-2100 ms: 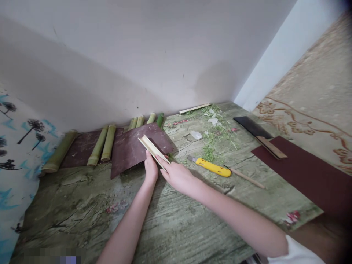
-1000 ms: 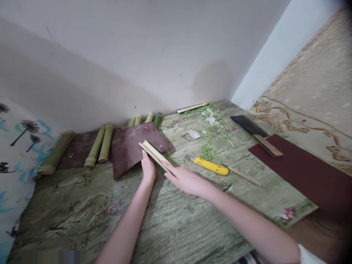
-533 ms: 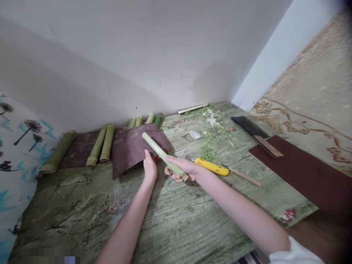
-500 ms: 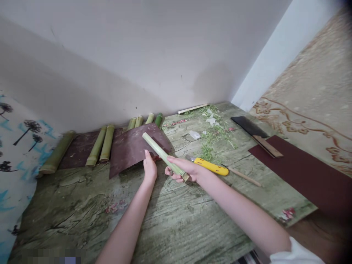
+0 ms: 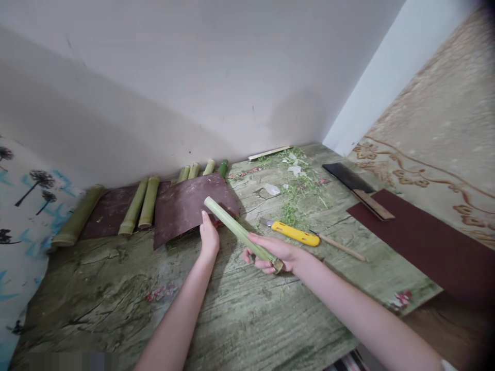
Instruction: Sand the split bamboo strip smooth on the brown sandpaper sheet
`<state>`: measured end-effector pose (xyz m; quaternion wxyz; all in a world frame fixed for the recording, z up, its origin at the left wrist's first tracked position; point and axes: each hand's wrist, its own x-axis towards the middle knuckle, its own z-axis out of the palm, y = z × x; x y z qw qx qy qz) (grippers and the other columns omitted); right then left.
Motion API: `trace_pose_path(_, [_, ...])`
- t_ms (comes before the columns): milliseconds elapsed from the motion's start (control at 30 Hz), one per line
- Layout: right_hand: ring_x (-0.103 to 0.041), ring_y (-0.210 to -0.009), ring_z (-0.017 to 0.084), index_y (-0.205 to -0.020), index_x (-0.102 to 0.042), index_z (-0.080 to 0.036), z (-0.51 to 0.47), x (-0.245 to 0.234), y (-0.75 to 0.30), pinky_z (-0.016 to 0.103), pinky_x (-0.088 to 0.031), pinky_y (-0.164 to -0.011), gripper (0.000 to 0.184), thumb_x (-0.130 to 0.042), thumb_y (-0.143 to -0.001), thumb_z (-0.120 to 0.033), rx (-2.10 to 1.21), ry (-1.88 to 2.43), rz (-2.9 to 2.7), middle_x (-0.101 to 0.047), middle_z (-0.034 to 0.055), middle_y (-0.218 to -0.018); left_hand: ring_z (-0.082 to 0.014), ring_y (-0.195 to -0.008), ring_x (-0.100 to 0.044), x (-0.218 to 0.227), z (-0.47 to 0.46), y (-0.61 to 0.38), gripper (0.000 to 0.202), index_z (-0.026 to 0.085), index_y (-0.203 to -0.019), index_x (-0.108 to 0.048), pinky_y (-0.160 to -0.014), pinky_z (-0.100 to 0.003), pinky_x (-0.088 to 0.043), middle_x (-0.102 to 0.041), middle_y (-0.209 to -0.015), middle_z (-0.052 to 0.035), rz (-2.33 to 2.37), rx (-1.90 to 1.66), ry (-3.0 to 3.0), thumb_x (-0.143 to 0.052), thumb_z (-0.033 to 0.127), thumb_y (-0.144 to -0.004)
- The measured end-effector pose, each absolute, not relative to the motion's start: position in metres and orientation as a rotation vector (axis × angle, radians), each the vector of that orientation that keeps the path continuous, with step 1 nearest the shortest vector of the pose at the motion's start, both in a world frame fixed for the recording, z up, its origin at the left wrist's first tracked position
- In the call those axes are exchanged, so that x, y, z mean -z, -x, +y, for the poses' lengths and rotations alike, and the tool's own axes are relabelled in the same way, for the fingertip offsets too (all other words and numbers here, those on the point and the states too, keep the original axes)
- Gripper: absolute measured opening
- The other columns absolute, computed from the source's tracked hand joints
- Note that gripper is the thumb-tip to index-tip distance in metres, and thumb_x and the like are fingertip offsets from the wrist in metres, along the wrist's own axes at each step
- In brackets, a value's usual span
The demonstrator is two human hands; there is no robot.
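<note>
My right hand is wrapped round the lower end of a pale green bamboo piece, which slants up and to the left above the table. Its upper end is near the thumb of my left hand. That hand grips the right edge of a dark maroon sandpaper sheet, thumb on top and fingers hidden beneath. The sheet is tilted up off the table. A yellow utility knife with its blade out lies beyond my right hand, beside a thin wooden stick.
Several bamboo pieces lie at the left and along the wall, some on another dark sheet. Green shavings and whitish scraps are scattered at the back. A wood-handled black blade rests by a maroon sheet at right.
My right hand has moved the bamboo piece a little to the right and toward me. My left hand stays at the sandpaper's edge, almost still.
</note>
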<state>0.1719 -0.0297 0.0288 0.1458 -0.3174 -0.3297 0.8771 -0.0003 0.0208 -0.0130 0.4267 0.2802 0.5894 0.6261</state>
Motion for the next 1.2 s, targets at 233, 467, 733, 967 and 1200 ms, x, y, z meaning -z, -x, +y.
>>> trace_pose_path(233, [-0.035, -0.036, 0.001, -0.112, -0.036, -0.029, -0.029, -0.029, -0.152, 0.012, -0.032, -0.031, 0.030, -0.040, -0.085, -0.039, -2.342, 0.960, -1.050, -0.053, -0.0026, -0.077, -0.0211, -0.069, -0.062, 0.013, 0.018, 0.003, 0.063, 0.007, -0.082, -0.063, -0.066, -0.032, -0.047, -0.065, -0.069, -0.0115, 1.368, -1.537, -0.725, -0.028, 0.059, -0.075])
trace_pose_path(467, [-0.043, -0.041, 0.002, -0.130, -0.019, -0.038, -0.030, -0.038, -0.135, 0.013, -0.038, -0.036, 0.050, -0.040, -0.085, -0.036, -1.934, 1.108, -1.417, -0.052, -0.0015, -0.083, -0.0222, -0.068, -0.062, 0.008, 0.012, 0.003, 0.064, 0.011, -0.073, -0.066, -0.062, -0.030, -0.047, -0.066, -0.068, -0.0105, 1.503, -1.431, -0.802, -0.027, 0.062, -0.074])
trace_pose_path(733, [-0.047, -0.041, 0.003, -0.128, -0.027, -0.035, -0.029, -0.027, -0.137, 0.016, -0.042, -0.036, 0.043, -0.028, -0.087, -0.024, -1.803, 1.167, -1.570, -0.053, -0.0001, -0.087, -0.0221, -0.070, -0.061, 0.011, 0.014, 0.006, 0.067, 0.010, -0.076, -0.065, -0.064, -0.031, -0.045, -0.066, -0.072, -0.0113, 1.517, -1.430, -0.851, -0.026, 0.064, -0.073])
trace_pose_path(967, [-0.050, -0.040, 0.004, -0.131, -0.022, -0.035, -0.027, -0.027, -0.138, 0.015, -0.040, -0.038, 0.045, -0.026, -0.088, -0.025, -1.461, 1.289, -2.055, -0.058, -0.0011, -0.081, -0.0211, -0.058, -0.060, 0.009, 0.012, 0.006, 0.070, 0.010, -0.066, -0.065, -0.059, -0.030, -0.045, -0.063, -0.059, -0.0107, 1.524, -1.366, -0.846, -0.023, 0.066, -0.072])
trace_pose_path(1200, [-0.059, -0.069, 0.013, -0.131, -0.028, -0.025, -0.022, -0.029, -0.137, 0.021, -0.042, -0.064, 0.046, -0.031, -0.086, -0.022, -0.890, 1.369, -2.325, -0.065, 0.0032, -0.086, -0.0198, -0.059, -0.059, 0.005, 0.010, 0.005, 0.069, 0.010, -0.069, -0.065, -0.057, -0.029, -0.045, -0.064, -0.061, -0.0096, 1.578, -1.330, -0.886, -0.023, 0.064, -0.074])
